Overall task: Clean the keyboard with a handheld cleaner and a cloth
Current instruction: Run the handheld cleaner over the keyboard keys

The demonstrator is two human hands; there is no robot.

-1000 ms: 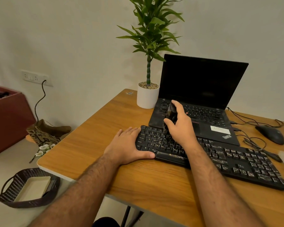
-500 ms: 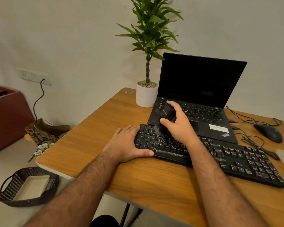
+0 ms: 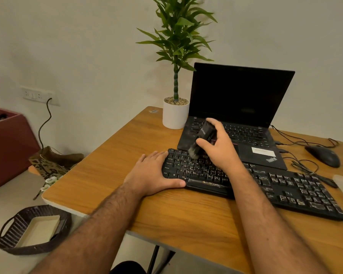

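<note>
Soft, warm, even indoor light fills the scene, fairly dim, with no harsh glare. The right hand (image 3: 219, 149) and the handheld cleaner (image 3: 203, 138) in its grip are smeared by motion blur, the brush end most of all. Behind the grip the laptop screen (image 3: 240, 91) is flat black. The bench (image 3: 111, 165) edge bows with wide-angle distortion, and the arms cast faint shadows.

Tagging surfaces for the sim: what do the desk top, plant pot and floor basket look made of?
Desk top: wood-grain laminate or veneer, satin; pale edge band hints laminate.
Plant pot: smooth matte white, ceramic or plastic, cannot tell.
Basket: dark woven strips, wicker or plastic rattan.
</note>
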